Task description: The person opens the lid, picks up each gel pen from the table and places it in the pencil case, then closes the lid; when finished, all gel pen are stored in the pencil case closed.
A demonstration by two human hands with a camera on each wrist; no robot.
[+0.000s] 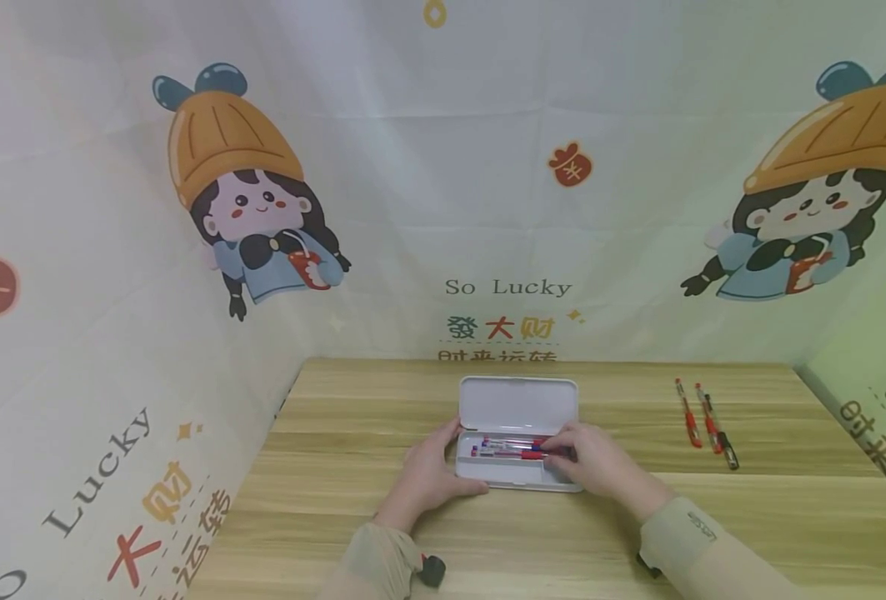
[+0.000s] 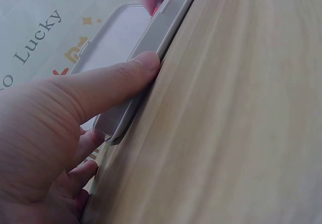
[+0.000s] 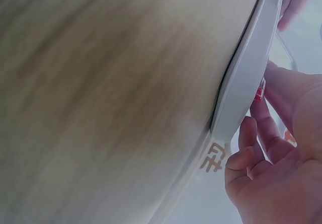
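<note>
A white pencil case (image 1: pixel 518 402) lies on the table with its lid raised against the back. Several clear pens with red and blue parts (image 1: pixel 497 451) lie side by side inside it. My left hand (image 1: pixel 433 471) holds the case's left end, the thumb (image 2: pixel 118 80) on the front wall and the other fingers round the far side. Over the right part of the case, my right hand (image 1: pixel 600 458) pinches a pen with a red part (image 3: pixel 259 91) between thumb and fingers. Those fingers cover the pens' right ends.
Two red pens (image 1: pixel 688 419) and a black pen (image 1: pixel 727 450) lie on the wooden table (image 1: pixel 638 542) right of the case. A cloth backdrop (image 1: pixel 382 250) with cartoon figures hangs behind the table and along both sides.
</note>
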